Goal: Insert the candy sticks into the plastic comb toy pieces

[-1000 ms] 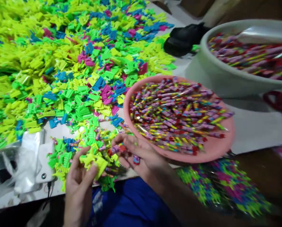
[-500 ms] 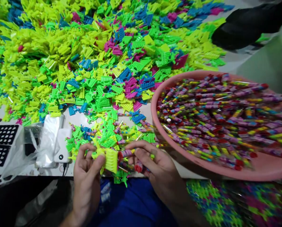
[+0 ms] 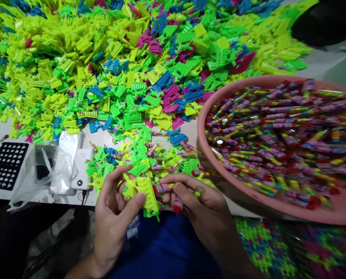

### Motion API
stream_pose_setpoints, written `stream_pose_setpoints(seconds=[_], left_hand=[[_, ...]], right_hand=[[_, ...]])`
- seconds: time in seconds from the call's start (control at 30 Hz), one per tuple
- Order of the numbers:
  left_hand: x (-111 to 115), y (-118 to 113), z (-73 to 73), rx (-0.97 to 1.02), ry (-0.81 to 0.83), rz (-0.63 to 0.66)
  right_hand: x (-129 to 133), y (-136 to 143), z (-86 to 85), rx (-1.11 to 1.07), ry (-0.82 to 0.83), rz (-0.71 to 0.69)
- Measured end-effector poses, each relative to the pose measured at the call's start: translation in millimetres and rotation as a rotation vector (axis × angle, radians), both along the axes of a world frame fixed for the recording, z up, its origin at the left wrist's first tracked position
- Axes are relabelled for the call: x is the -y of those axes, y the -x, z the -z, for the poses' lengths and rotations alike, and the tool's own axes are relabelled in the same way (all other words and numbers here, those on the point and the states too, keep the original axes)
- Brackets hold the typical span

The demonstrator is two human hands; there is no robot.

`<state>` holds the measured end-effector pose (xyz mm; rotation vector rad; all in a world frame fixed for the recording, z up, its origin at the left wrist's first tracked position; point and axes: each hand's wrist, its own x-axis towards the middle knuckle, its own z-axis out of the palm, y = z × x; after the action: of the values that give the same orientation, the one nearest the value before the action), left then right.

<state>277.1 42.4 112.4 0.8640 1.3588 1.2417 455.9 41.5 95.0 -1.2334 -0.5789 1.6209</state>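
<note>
Beside the heap of plastic toys (image 3: 111,73), pink basin (image 3: 205,128) holds candy tubes (image 3: 277,135); left fingers (image 3: 139,199) grip yellow toy (image 3: 146,193), right fingers (image 3: 177,188) pinch wrapped tubes (image 3: 163,188) over tabletop edge (image 3: 242,209).

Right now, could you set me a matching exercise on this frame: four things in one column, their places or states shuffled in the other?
1. Yellow plastic piece
2. Pink basin
3. White device
4. Black sheet with pale dots

A. Has a dark cable at its near end
B. Lies left of the clear plastic bag
C. Held in the left hand
D. Contains many colourful tubes

Pairs: 1-C, 2-D, 3-A, 4-B
</note>
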Motion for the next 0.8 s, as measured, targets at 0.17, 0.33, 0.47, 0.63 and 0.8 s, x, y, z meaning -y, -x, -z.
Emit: stream_pose_setpoints(seconds=[0.17,0.33,0.47,0.63,0.8], left_hand=[[1.5,0.8,-3.7,-0.105,-0.064,-0.014],[1.6,2.5,-7.3,-0.201,-0.168,0.112],[0.5,2.6,-7.0,-0.154,-0.164,0.130],[0.7,3.0,-9.3,-0.269,-0.185,0.073],[3.8,0.9,-12.0,-0.472,-0.271,0.011]], right_hand=[[2.7,-1.1,3.6,0.102,-0.127,-0.011],[0.9,-6.2,2.7,0.191,-0.230,-0.121],[-0.9,-6.4,-4.0,0.215,-0.299,-0.168],[0.3,0.4,-12.6,0.301,-0.432,-0.095],[2.3,9.3,-13.5,0.501,-0.606,-0.048]])
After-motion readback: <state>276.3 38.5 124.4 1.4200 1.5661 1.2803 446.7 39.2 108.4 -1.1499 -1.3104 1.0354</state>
